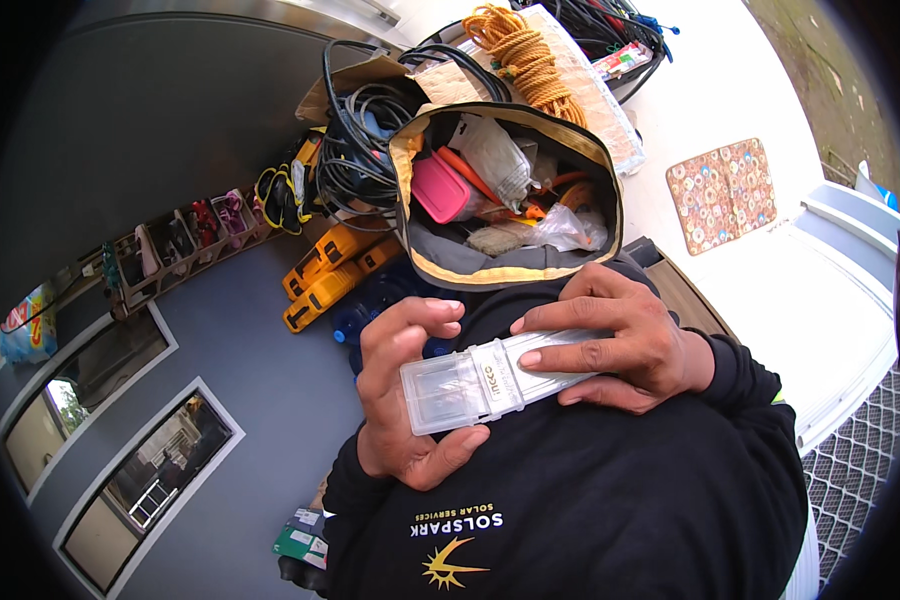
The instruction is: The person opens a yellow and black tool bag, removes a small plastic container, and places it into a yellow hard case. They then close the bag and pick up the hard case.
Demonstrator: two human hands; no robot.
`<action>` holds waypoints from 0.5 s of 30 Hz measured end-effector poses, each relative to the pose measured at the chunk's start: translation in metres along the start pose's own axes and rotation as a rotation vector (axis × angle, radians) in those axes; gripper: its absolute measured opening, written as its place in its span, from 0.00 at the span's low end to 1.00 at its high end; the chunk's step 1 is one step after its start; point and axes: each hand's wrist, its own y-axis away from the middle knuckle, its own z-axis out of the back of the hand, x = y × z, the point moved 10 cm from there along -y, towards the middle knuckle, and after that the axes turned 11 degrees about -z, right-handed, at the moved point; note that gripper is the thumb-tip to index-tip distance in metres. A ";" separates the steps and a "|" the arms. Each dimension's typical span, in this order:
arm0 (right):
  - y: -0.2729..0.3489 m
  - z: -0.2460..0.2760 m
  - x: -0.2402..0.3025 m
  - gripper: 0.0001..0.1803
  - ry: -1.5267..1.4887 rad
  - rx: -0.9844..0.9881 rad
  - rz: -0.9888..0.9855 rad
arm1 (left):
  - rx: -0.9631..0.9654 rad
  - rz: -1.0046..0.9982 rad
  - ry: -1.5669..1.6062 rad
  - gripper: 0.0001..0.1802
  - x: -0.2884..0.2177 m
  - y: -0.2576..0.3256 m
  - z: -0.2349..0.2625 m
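A long translucent plastic case (455,388) with a band around its middle lies across both hands, close to my black-sleeved front. My left hand (383,405) cradles its left end, thumb along the lower edge and fingers curled at the far side. On the right part of the case rest the fingers of my right hand (635,335), with the thumb along its near edge. What is inside the case is too faint to tell. Just beyond stands a black and yellow tool bag (510,275), open at the top. It holds a pink plastic box (440,187) and several clear plastic bags (495,160).
Coiled orange rope (525,65) lies on a flat carton behind the bag. Black cables (365,150) and yellow tool cases (330,275) are left of it. A shoe rack (185,250) lines the wall. A patterned mat (722,195) lies at right.
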 end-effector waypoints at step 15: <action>-0.009 0.001 0.014 0.27 0.248 -0.205 0.145 | -0.265 0.600 0.697 0.38 0.059 0.019 -0.026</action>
